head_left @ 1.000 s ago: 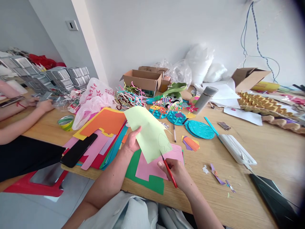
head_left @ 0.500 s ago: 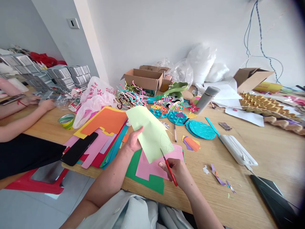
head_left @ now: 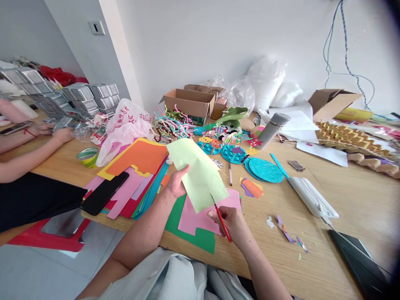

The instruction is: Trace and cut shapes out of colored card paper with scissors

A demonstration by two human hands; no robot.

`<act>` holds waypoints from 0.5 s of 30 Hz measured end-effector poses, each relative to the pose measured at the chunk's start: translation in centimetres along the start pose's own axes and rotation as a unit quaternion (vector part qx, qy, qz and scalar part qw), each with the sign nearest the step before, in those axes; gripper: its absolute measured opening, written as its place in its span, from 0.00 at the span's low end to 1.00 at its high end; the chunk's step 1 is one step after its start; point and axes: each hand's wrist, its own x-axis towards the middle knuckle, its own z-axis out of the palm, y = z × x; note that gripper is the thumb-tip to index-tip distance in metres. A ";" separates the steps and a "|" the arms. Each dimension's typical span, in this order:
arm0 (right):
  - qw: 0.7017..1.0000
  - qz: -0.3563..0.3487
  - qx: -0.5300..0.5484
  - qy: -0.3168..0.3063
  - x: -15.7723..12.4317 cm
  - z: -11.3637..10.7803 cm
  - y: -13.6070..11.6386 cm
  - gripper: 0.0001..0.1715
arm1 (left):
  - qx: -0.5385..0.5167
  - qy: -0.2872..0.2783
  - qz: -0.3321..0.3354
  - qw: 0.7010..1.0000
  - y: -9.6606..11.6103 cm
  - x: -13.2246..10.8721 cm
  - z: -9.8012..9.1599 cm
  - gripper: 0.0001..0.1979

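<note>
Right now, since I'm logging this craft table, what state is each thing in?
Left hand: closed on the green sheet, held up off the table.
Right hand: closed on red scissors, tips at the sheet's lower edge.
Phone: flat on coloured sheets, screen dark.
Cardboard box: flaps open.
Flask: tilted, cap on.
Tape roll: lying flat.

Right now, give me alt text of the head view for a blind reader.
A person's left hand holds up a pale green sheet while the right hand puts red-handled scissors to its lower edge, above coloured paper on a wooden table.
</note>
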 end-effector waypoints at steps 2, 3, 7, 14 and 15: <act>1.000 0.019 0.010 -0.021 -0.1 -0.1 -0.4 0.29 | -0.002 -0.001 -0.012 1.000 -0.1 0.1 -0.1 0.16; 0.999 0.028 0.013 -0.031 -0.1 -0.2 -0.5 0.28 | -0.002 -0.001 -0.019 1.000 -0.1 0.1 -0.2 0.16; 0.999 0.029 0.013 -0.040 0.1 -0.3 -0.8 0.28 | -0.001 -0.002 -0.035 0.999 -0.4 0.2 -0.4 0.15; 0.999 0.034 0.019 -0.029 0.5 0.2 -0.3 0.27 | -0.007 -0.005 -0.035 0.999 -0.5 0.2 -0.3 0.14; 0.998 0.044 0.023 -0.022 0.5 0.4 -0.1 0.27 | -0.007 -0.006 -0.035 0.999 -0.5 0.2 -0.2 0.14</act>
